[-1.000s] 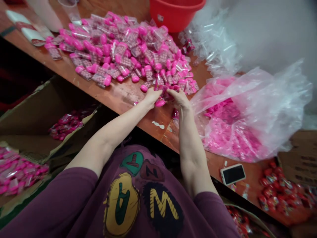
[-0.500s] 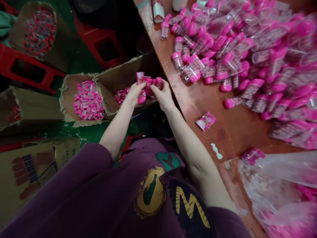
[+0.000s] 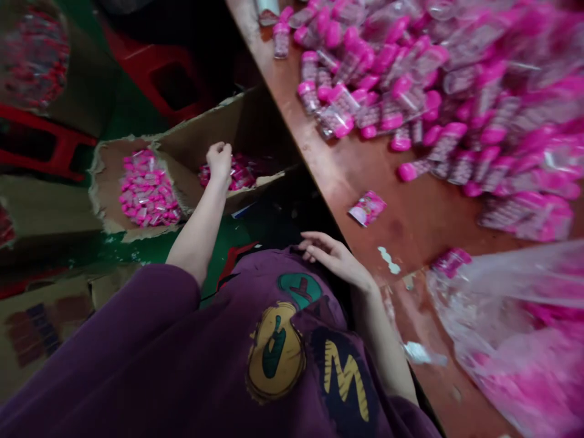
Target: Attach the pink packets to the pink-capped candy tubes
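Observation:
My left hand (image 3: 219, 163) is above the cardboard box (image 3: 201, 125) that holds pink packets (image 3: 243, 172). Its fingers are curled together; whether anything is inside them is hidden. Close to my body, beside the table edge, my right hand (image 3: 329, 254) has its fingers apart and holds nothing. Many small clear jars with pink lids (image 3: 340, 112) are heaped on the reddish-brown table (image 3: 337, 173). A single pink packet (image 3: 367, 208) lies near the table edge.
Another box (image 3: 107, 173) of pink-capped pieces (image 3: 149, 188) stands at the left, with red stools (image 3: 157, 76) behind. A second packet (image 3: 451, 262) lies by a clear plastic bag (image 3: 506, 359) with pink contents at the lower right.
The pink items that both hands held together are no longer seen in them. My left hand has moved left over the box. My right hand has come back toward my body and opened.

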`<state>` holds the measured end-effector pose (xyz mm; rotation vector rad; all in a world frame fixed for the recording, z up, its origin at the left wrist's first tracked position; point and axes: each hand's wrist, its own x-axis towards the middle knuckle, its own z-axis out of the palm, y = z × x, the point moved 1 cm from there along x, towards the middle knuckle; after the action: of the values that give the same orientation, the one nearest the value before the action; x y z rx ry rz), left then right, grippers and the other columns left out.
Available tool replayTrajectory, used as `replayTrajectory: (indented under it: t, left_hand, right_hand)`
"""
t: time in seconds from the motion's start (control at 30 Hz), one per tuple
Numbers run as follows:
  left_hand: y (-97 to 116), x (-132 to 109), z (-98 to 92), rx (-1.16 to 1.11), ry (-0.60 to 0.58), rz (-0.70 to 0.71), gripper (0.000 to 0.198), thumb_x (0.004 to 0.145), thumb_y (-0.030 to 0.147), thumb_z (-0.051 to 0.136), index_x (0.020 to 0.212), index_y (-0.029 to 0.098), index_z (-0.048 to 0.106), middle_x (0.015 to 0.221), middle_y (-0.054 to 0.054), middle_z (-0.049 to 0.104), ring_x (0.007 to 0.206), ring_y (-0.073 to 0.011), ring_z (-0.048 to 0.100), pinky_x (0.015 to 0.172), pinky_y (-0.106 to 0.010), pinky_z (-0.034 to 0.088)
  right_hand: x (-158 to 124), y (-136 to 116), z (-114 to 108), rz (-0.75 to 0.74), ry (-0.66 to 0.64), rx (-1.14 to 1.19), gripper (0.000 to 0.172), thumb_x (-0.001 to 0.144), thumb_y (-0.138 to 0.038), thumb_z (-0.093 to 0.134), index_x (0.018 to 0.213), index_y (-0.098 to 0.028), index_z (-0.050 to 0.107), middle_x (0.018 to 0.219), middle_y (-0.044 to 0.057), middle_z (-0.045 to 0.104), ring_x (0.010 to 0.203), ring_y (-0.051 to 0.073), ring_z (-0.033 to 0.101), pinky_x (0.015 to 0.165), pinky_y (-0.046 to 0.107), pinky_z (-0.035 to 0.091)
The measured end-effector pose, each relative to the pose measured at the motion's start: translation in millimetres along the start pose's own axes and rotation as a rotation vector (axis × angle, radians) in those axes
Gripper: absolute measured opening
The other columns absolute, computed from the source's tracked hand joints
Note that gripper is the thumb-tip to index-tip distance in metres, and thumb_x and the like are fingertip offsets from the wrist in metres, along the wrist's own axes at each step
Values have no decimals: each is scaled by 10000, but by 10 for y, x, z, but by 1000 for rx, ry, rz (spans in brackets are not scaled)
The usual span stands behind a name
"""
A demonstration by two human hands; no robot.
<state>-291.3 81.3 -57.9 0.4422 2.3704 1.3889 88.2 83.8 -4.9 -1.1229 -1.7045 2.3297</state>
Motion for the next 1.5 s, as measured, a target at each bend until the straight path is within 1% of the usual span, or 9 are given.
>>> replayTrajectory:
  t: [0.13,0.37,0.53,0.83,0.97,1.13,1.27,1.37,1.5]
  left_hand:
    - [557,-1100,399,-25,-10,469,292,1012,84,504,1281,121,610,1474,-127,569,1210,-160,574,1076,-336,490]
    - [1180,-3332,1533,121,-1093,1137,323,1027,240,535,1314,181,672,1531,-159,593,1419,-296,532,1187,-497,433]
    - [1348,-3893,2314,498,-1168,1296,610,903,318,774,1457,135,597,1645,-231,467,1382,-400,516,1093,-548,477]
    - [1481,-3426,2084,537,-1181,1371,568,901,475,780,1370,180,655,1327,-162,645,1200,-316,639,930,-402,562]
    - [1314,-2874,1428,293,-928,1206,652,874,539,801,1406,217,604,1358,-125,655,1266,-269,646,1082,-378,533]
    - [610,-1595,338,361,-188,877,617,793,588,821,1326,352,618,1323,-71,677,1232,-332,671,1043,-511,588]
    - [57,-810,-295,691,-140,433,947,738,675,785,1555,331,452,1600,-117,517,1419,-488,547,1116,-668,513]
    - [-6,-777,-324,739,-86,467,877,815,648,725,1552,265,443,1783,-114,243,1538,-511,398,1203,-707,410]
    - [291,-1319,272,478,-209,840,434,906,473,696,1256,217,674,1672,-137,462,1431,-408,554,1189,-588,454]
  right_hand:
    - [-952,182,-304,85,241,108,436,909,-530,761,1204,-215,699,864,36,771,620,124,649,584,278,547]
    - [-1396,471,-358,0,611,207,411,871,-585,757,972,-195,681,710,-15,692,502,86,567,434,209,419]
    - [-1471,649,-200,-71,672,284,415,874,-586,746,1065,-227,665,822,-8,711,568,94,602,478,222,476]
    - [-1544,681,-434,-127,660,336,388,884,-551,754,1132,-263,675,841,3,708,585,112,581,489,250,443]
    - [-1246,479,-582,-176,642,253,385,909,-549,727,1143,-248,679,830,-3,692,597,110,567,545,266,455]
    - [-780,216,-677,-251,678,-8,346,987,-497,614,1197,-231,682,875,9,697,678,130,603,657,291,506]
    - [-431,-18,-918,-366,861,-380,297,1021,-378,525,1176,-194,699,1012,65,741,846,190,657,828,360,555]
    - [-126,-263,-1213,-437,950,-731,332,1016,-192,446,1229,-147,697,1216,150,720,1077,257,639,1008,430,520]
    - [298,-597,-1569,-349,915,-1129,428,1009,-92,394,1329,-97,679,1375,202,668,1257,335,533,1087,495,441]
